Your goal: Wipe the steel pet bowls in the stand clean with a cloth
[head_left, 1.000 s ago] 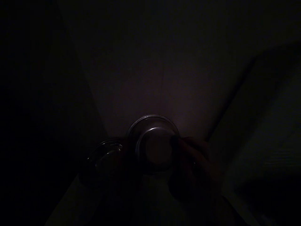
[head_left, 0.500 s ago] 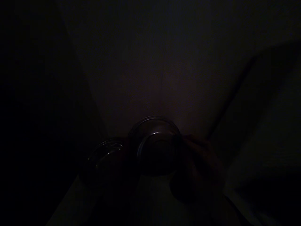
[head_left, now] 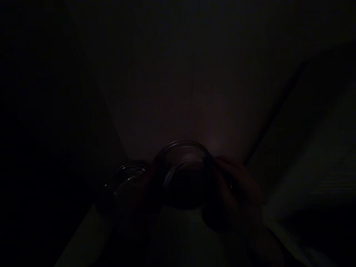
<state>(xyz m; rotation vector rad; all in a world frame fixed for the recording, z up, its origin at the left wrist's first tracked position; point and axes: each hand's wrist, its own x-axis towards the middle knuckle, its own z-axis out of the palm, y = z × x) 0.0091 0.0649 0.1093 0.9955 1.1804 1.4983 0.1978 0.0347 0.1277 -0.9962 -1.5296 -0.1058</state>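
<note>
The view is very dark. A round bowl point(head_left: 185, 178) with a shiny rim is in the lower middle; I cannot tell its material. My right hand point(head_left: 240, 189) is closed on the bowl's right side, with its fingers at the rim. At the other side is my left hand point(head_left: 143, 193), a dim shape whose fingers seem to grip the left edge. Beyond my left hand stands a second round bowl point(head_left: 126, 172) with a gleaming rim, partly hidden by that hand.
A dim pale surface point(head_left: 183, 237) lies beneath the bowls. Behind them rises a flat panel point(head_left: 189, 96) with a thin vertical line. Dark slanting edges run along both sides, and a rounded dark shape point(head_left: 214, 218) shows under my right hand.
The middle bowl has shifted very slightly down, and its left edge has moved a little to the right. My right hand has turned slightly. The second bowl looks almost unmoved.
</note>
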